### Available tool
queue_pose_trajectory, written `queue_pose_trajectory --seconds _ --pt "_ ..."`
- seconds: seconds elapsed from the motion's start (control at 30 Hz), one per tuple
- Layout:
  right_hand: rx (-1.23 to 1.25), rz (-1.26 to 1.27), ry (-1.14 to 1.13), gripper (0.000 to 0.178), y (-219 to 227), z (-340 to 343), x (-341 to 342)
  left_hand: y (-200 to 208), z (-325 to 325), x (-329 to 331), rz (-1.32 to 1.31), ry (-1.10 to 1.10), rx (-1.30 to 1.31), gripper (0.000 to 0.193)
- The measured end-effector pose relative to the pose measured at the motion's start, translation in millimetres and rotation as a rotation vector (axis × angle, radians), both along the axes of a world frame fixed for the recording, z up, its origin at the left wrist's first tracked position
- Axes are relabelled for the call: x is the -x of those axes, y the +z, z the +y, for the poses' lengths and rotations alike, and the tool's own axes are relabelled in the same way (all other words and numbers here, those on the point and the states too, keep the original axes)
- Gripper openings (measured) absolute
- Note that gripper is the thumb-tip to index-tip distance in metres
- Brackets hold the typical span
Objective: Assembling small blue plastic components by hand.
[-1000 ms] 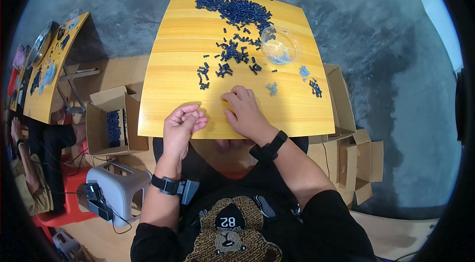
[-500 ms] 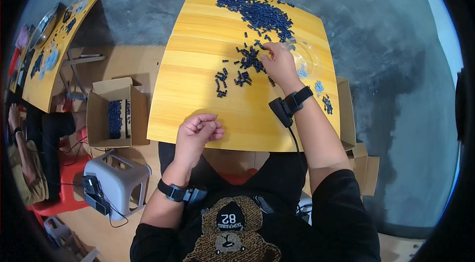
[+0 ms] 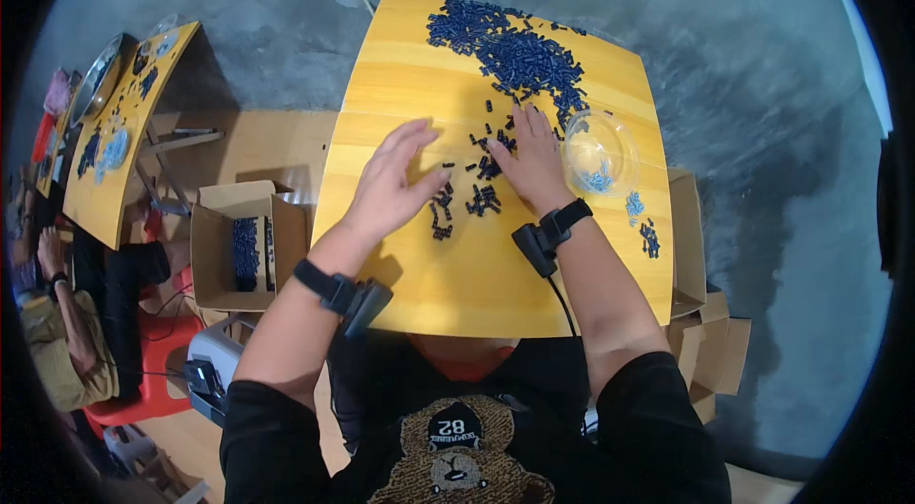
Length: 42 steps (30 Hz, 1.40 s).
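My left hand point(image 3: 396, 178) hovers over the left part of the yellow table point(image 3: 438, 299). Its fingers are spread and hold nothing I can see, and a small cluster of dark blue tube-like pieces point(image 3: 441, 218) lies beside its thumb. Fingers stretched out, my right hand point(image 3: 536, 161) rests on or just above a loose middle group of the same pieces point(image 3: 488, 166), partly covering them. Another little cluster point(image 3: 483, 200) sits between the two hands. Beyond them spreads the large heap of dark blue pieces point(image 3: 524, 56).
Right of my right hand stands a clear round dish point(image 3: 602, 134) holding small pale-blue bits point(image 3: 599, 182). Nearer lie more pale bits point(image 3: 635, 207) and dark pieces point(image 3: 650, 239). Cardboard boxes point(image 3: 214, 261) flank the table. At left, a person point(image 3: 71, 342) sits by another table point(image 3: 114, 190).
My left hand has risen from the near edge toward the clusters, its curled fingers now spread. My right hand has gone from a pinch to outstretched fingers over the middle group. The view has shifted.
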State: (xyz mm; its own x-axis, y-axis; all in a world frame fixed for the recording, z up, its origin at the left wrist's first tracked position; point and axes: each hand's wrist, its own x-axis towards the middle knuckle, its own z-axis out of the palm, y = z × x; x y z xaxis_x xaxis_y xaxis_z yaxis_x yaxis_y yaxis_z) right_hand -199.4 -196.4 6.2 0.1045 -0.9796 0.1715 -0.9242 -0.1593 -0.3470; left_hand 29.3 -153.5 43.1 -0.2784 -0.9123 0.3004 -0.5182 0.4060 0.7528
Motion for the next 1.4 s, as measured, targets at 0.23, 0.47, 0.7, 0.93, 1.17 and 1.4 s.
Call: queue_pose_trajectory --seconds 0.23,0.47,0.7,0.93,1.17,1.4 --pt "0.016 0.024 -0.079 0.065 7.0 -7.4 0.7 -17.5 -68.0 37.6 -0.208 0.001 0.048 0.057" --pt "-0.042 -0.007 -0.207 0.058 6.5 -22.3 -7.1 -31.5 -94.4 62.6 -0.242 -0.108 0.081 0.054" --pt "-0.044 0.117 -0.102 0.055 -5.0 -15.5 -14.8 -24.2 -86.0 68.3 -0.415 -0.273 0.040 0.055" --pt "-0.071 0.081 -0.013 0.055 -1.0 8.3 -15.1 -24.0 -61.2 59.5 -0.434 -0.329 0.014 0.059" --pt "-0.061 0.087 0.007 0.056 1.4 35.5 -19.9 -20.3 -30.7 52.8 -0.412 -0.331 0.001 0.060" --pt "-0.097 0.089 0.008 0.057 1.5 58.2 -26.2 -24.4 -4.7 51.5 -0.401 -0.279 0.044 0.058"
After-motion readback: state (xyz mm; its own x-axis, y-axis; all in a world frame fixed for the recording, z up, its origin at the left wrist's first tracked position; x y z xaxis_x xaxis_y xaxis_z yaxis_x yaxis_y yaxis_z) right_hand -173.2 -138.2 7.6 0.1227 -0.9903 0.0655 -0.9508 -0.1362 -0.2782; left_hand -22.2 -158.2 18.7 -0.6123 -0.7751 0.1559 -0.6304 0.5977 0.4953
